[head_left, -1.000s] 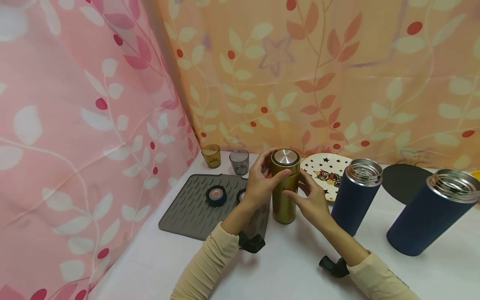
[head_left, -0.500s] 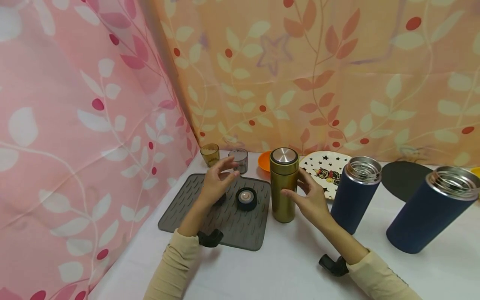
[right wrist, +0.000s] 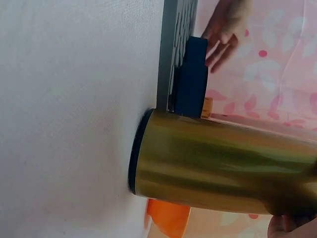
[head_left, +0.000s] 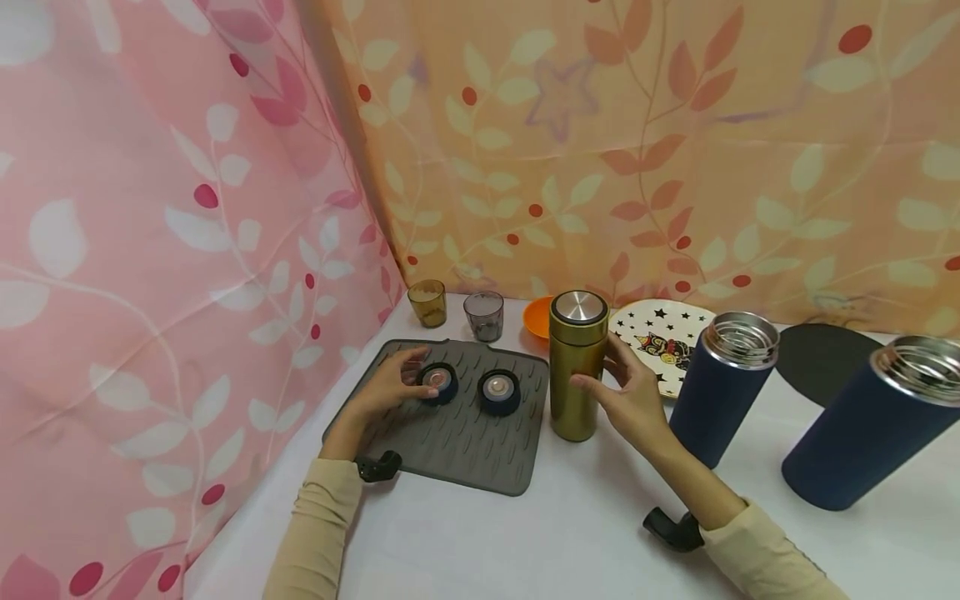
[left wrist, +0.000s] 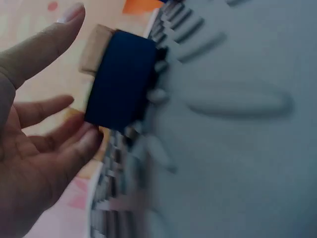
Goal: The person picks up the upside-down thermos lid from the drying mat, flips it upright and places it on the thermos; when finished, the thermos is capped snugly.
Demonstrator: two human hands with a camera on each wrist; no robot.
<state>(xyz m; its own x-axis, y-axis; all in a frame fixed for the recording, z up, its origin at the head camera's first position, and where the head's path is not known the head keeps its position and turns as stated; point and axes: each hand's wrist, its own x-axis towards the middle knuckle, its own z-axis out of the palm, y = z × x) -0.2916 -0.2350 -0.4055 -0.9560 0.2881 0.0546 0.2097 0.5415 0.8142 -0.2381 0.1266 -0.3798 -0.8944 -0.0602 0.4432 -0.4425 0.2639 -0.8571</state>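
In the head view my left hand [head_left: 390, 385] reaches over the grey ridged mat [head_left: 457, 454], its thumb and fingers spread around the left dark-blue bottle lid [head_left: 439, 383]. The left wrist view shows that lid [left wrist: 121, 79] side on, with the fingertips right at its edge and the thumb held apart from it. A second dark-blue lid [head_left: 499, 392] lies on the mat to the right. My right hand [head_left: 632, 404] holds the upright gold thermos [head_left: 576, 379], thumb on the near side and fingers mostly hidden behind. A steel-topped cap sits on the thermos.
Two dark-blue flasks, a slimmer one [head_left: 712, 408] and a wider one [head_left: 855, 437], stand uncapped at right. Behind are an amber glass [head_left: 427, 305], a grey glass [head_left: 483, 318], an orange bowl [head_left: 536, 318], a star-patterned plate [head_left: 678, 321] and a black round mat [head_left: 817, 362].
My left hand has left the gold thermos and moved left and down to the left lid, uncovering the right lid and orange bowl. The right hand stays on the thermos.
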